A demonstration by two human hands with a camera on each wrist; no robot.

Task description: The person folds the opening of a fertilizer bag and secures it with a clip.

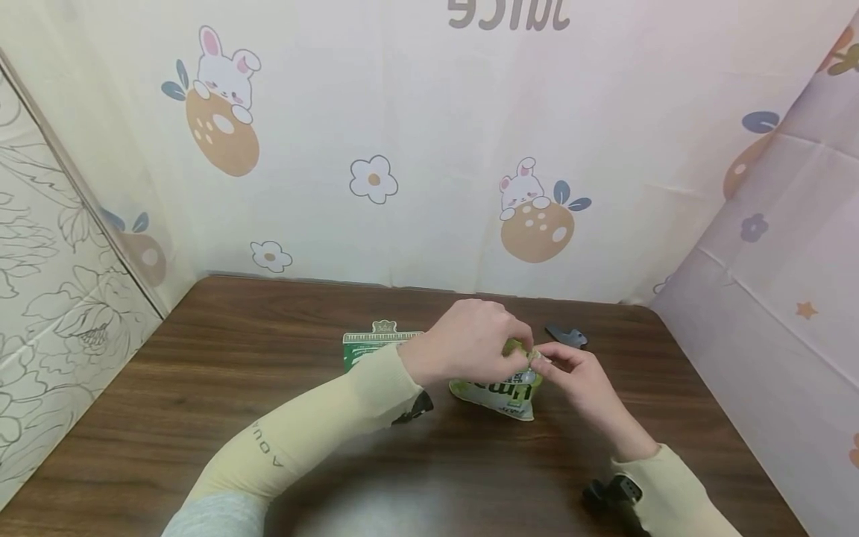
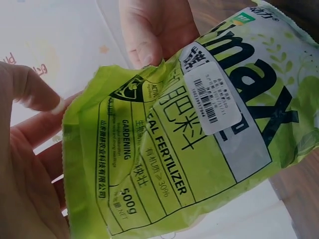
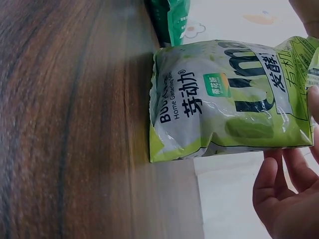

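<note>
A green and white fertilizer bag (image 1: pixel 499 397) stands slightly tilted on the table, held at its top by both hands. Its printed front, with large dark letters and a white barcode label (image 2: pixel 212 98), fills much of the left wrist view. My left hand (image 1: pixel 475 341) pinches the upper edge from the left, thumb and fingers on either side of it. At the right end of that edge, my right hand (image 1: pixel 576 371) pinches the plastic with thumb and fingertips. The bag's bottom end (image 3: pixel 158 119) is nearest the wood in the right wrist view.
Behind my left wrist lies a green package (image 1: pixel 359 350) with a pale, ruled-looking top strip, partly hidden by the arm. A small dark grey tool (image 1: pixel 567 336) lies beyond my right hand. The brown wooden table (image 1: pixel 268 328) ends at a printed curtain (image 1: pixel 429 224).
</note>
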